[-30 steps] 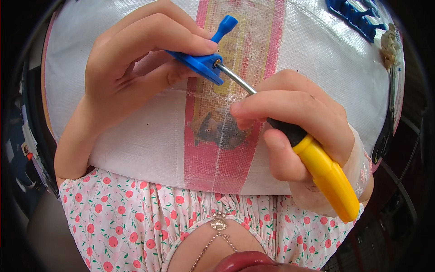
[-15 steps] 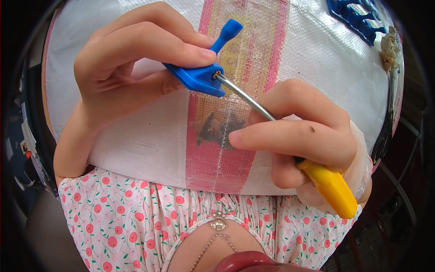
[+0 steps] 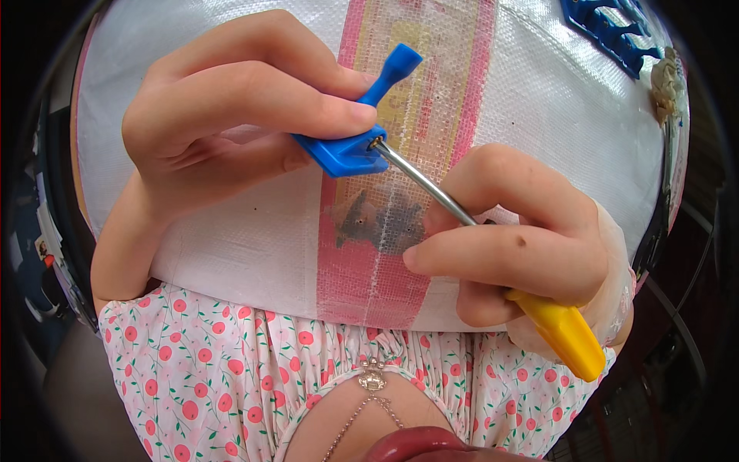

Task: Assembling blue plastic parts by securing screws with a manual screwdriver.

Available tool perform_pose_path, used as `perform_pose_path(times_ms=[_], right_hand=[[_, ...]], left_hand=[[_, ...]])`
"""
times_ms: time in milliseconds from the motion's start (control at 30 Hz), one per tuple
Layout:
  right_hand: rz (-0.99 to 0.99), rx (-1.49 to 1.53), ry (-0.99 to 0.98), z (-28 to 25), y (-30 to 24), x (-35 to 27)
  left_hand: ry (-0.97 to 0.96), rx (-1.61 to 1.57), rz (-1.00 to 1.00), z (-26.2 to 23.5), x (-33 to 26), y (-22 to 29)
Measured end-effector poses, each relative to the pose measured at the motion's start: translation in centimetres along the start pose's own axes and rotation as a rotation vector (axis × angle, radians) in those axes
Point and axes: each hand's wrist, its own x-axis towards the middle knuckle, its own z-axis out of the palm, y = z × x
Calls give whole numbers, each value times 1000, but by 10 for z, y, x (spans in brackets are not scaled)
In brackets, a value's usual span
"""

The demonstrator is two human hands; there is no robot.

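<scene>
blue pc (image 3: 339,155) abv sheet (image 3: 239,254), other pcs (image 3: 604,37) rt

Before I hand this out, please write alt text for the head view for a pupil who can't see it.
The right hand holds a yellow-handled screwdriver, its tip at a blue part pinched in the left hand. Below them is a white sheet with a pink-edged stripe; more blue plastic lies at the upper right.

Pass-thru: white sheet (image 3: 239,246) btwn L hand (image 3: 204,100) & dress (image 3: 231,346). Screwdriver shaft (image 3: 427,185) bridges blue part (image 3: 342,154) to R hand (image 3: 550,239), blocks mid. Lwr R: yellow handle (image 3: 566,339) juts below R hand. Upper R: open sheet, then obstacles: blue plastic pc (image 3: 599,35) + beige lump (image 3: 666,88) nr R edge.
</scene>
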Motion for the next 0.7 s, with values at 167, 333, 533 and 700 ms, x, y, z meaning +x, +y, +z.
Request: perform_pose_path(times_ms=[167,333,533,700], right_hand=[[73,69,-18,-7,-9,0],[61,104,1,-5,-2,-3],[-53,96,160,2,1,-3],[16,387,399,24,6,-2]], left_hand=[[49,-10,57,2,2,-2],[1,105,70,3,4,6],[93,41,122,0,-3,0],[70,154,81,1,1,12]])
